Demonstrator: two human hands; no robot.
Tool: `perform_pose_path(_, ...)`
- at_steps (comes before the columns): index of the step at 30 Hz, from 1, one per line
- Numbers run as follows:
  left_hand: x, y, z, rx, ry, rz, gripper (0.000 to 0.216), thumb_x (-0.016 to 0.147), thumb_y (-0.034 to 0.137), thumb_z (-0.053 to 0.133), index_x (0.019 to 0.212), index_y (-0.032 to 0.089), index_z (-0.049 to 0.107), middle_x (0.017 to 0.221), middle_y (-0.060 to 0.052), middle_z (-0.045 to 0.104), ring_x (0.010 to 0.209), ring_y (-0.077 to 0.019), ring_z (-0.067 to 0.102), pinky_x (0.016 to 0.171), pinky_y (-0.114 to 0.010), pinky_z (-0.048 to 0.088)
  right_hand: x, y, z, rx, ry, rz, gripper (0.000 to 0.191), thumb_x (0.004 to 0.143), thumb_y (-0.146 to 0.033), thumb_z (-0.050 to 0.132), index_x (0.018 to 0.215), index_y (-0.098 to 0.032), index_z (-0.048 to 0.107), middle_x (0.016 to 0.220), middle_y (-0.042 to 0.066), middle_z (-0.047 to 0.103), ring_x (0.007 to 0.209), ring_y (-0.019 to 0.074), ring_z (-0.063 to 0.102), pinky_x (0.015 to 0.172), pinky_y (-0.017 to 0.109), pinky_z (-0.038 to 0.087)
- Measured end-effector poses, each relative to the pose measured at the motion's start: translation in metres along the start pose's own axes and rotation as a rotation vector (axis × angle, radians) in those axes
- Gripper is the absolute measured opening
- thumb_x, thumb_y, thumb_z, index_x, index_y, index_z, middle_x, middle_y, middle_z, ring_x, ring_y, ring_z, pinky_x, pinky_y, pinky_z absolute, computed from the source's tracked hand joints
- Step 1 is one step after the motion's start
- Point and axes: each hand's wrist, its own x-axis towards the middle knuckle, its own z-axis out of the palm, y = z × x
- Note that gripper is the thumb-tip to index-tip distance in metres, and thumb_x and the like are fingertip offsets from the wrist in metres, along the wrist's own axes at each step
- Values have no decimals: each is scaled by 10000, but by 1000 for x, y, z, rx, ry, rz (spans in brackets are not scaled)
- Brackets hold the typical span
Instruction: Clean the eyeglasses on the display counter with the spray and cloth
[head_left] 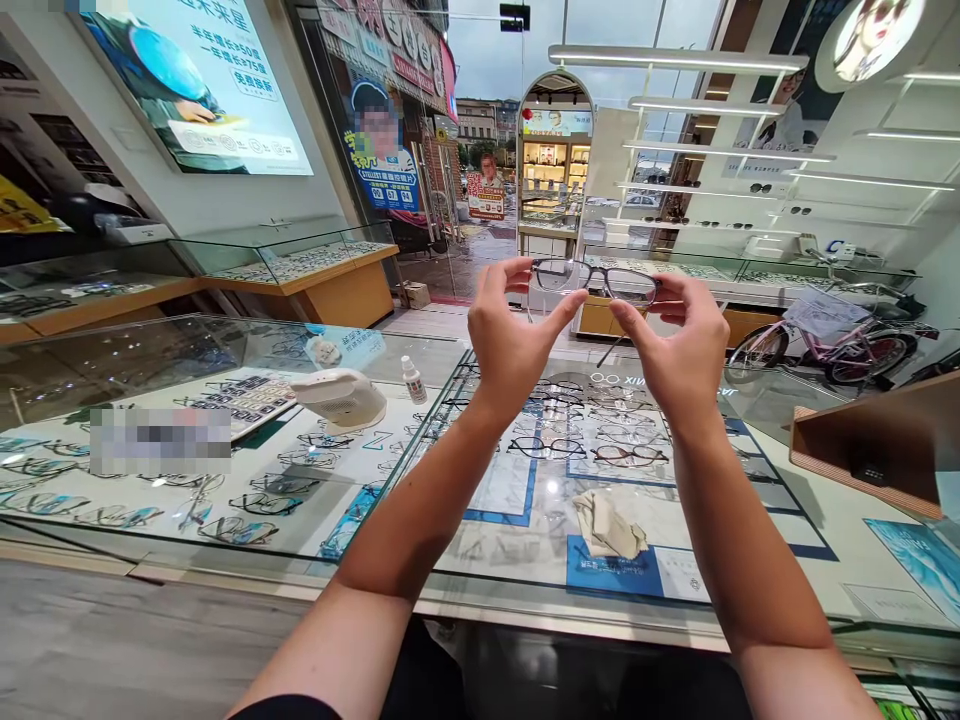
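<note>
A pair of eyeglasses [598, 272] with thin dark frames is held up in front of me, above the glass counter. My left hand [511, 325] is closed on its left side, thumb below and fingers above. The right side is pinched by my right hand [679, 335] in the same way. One thin temple arm hangs down between the hands. Under my forearms, a crumpled beige cloth [609, 525] lies on a blue and white card [637, 570] on the counter top.
The glass display counter [480, 590] holds several rows of eyeglasses. A white device [341, 398], a small spray bottle [412, 380] and a keyboard [251, 400] stand left. A brown wooden stand [862, 450] is at right. Beyond are a mirror [556, 150] and a pink bicycle [832, 335].
</note>
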Motion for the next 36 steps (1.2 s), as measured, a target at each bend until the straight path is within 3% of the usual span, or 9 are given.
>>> perform_pose_path(4,-1,4,-2,81,45,105,631,800,647,895,1231,256,652,1178,-85,706,1081,-256,697,968,-428,583,0,1,1,51,-50,80,701,844,-778,776,1290,-240,715,1182,118,757,1033,292,728,959,512,600)
perform_pose_path(10,-1,8,-4,103,66,141,635,797,625,907,1238,247,649,1158,-84,698,1071,-261,687,977,-438,579,-1,-2,1,71,-77,127,710,835,-766,793,1302,-236,723,1188,125,773,1004,288,744,948,515,601)
perform_pose_path(23,0,0,-1,51,31,51,636,772,657,912,1195,255,659,1162,-82,714,1044,-237,706,922,-399,599,-2,-2,0,-29,-47,93,683,882,-783,719,1291,-236,708,1167,111,763,926,260,726,887,475,589)
perform_pose_path(30,5,-21,7,-127,-101,47,694,806,644,893,1338,300,609,1288,-93,722,1202,-262,723,1012,-413,605,-2,-3,3,-114,52,-149,673,954,-637,708,1514,-291,564,1387,143,638,1251,356,630,1054,584,542)
perform_pose_path(36,1,-22,9,-40,-49,117,734,867,609,858,1463,341,522,1421,-102,662,1301,-283,701,1038,-444,601,-7,-18,2,-77,32,-72,694,946,-614,731,1565,-375,530,1523,131,555,1445,406,507,1132,656,506)
